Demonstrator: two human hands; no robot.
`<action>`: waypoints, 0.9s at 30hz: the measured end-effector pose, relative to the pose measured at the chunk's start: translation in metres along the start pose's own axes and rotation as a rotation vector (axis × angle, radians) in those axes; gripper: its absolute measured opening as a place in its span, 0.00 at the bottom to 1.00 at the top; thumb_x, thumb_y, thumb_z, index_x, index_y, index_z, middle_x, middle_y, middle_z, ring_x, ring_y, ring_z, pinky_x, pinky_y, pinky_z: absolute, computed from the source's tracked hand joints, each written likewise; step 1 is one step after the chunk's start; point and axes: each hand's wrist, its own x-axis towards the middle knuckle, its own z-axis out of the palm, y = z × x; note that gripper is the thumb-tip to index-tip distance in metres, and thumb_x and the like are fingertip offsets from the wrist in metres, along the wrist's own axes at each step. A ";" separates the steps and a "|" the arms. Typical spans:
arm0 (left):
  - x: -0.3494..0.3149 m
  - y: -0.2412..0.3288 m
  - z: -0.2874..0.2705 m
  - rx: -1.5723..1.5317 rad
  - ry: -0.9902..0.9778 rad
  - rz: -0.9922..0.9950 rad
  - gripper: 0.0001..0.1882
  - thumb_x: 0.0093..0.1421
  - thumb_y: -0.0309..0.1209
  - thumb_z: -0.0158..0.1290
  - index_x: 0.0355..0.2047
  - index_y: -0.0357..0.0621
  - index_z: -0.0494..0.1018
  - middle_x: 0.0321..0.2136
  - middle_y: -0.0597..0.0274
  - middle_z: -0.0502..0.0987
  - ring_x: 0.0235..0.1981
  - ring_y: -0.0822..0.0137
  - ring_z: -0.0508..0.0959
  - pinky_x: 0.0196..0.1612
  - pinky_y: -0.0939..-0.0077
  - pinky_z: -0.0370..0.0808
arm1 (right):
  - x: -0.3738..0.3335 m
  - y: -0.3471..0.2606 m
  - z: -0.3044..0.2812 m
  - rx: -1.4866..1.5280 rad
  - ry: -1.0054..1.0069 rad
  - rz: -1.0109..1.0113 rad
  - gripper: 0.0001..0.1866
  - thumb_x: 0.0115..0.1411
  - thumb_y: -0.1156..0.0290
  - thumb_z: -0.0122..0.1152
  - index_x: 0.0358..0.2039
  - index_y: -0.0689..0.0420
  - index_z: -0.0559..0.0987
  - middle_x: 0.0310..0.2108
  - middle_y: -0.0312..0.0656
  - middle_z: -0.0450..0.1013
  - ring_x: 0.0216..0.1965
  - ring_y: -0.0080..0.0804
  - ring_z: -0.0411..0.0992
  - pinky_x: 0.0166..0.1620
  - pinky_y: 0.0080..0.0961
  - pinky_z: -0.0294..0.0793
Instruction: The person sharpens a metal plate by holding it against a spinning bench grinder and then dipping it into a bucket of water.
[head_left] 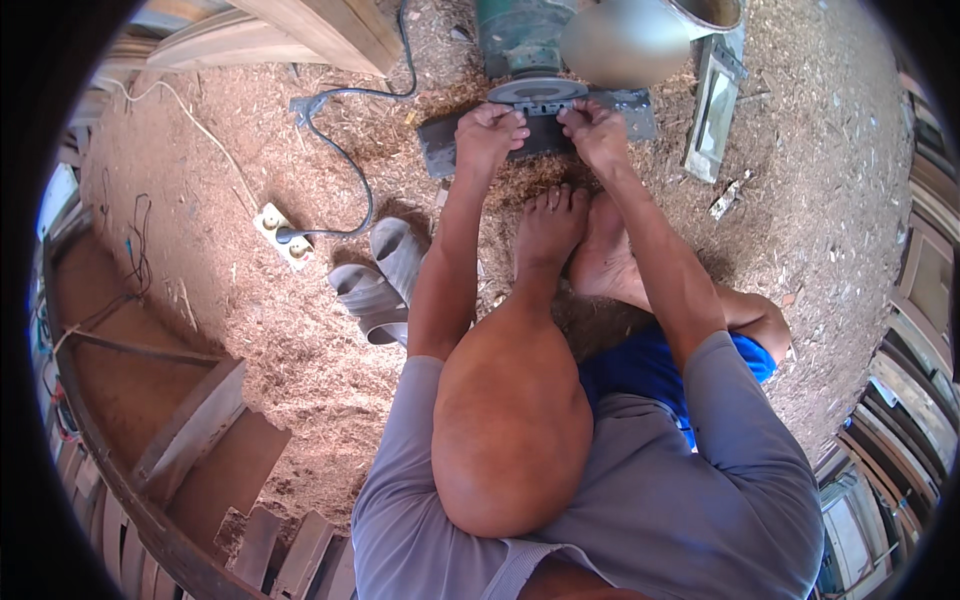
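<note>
No lettering, label, number or sign could be read, whether on the green machine (522, 38) at twelve o'clock or the power strip (272, 222) near ten o'clock.

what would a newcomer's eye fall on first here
Probably the left hand and right hand, top centre, gripping a slotted metal strip close by the grinding wheel. The bare feet just below the hands also stand out, then the grey sandals left of the legs.

A head-worn wide fisheye view faces down, the knee (512, 455) nearer it than the hands (486, 140).
</note>
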 end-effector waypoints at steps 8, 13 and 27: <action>-0.002 0.005 0.004 0.011 0.008 0.003 0.09 0.59 0.28 0.56 0.37 0.34 0.73 0.30 0.57 0.79 0.27 0.71 0.81 0.25 0.84 0.76 | 0.002 0.004 0.001 0.020 0.036 -0.004 0.11 0.54 0.75 0.63 0.36 0.68 0.76 0.25 0.37 0.75 0.23 0.18 0.70 0.28 0.16 0.70; -0.003 0.009 0.003 -0.003 -0.007 -0.005 0.10 0.59 0.27 0.55 0.37 0.33 0.73 0.30 0.55 0.79 0.27 0.69 0.81 0.25 0.84 0.77 | 0.001 0.006 0.003 0.014 0.062 0.021 0.13 0.55 0.75 0.63 0.37 0.70 0.75 0.27 0.41 0.77 0.24 0.20 0.73 0.29 0.16 0.71; 0.002 0.005 0.003 -0.109 -0.008 0.024 0.11 0.58 0.24 0.54 0.37 0.27 0.71 0.29 0.51 0.78 0.26 0.67 0.81 0.26 0.81 0.78 | 0.001 0.002 0.010 -0.014 0.135 0.054 0.14 0.52 0.73 0.64 0.37 0.68 0.77 0.25 0.45 0.78 0.24 0.24 0.76 0.29 0.19 0.74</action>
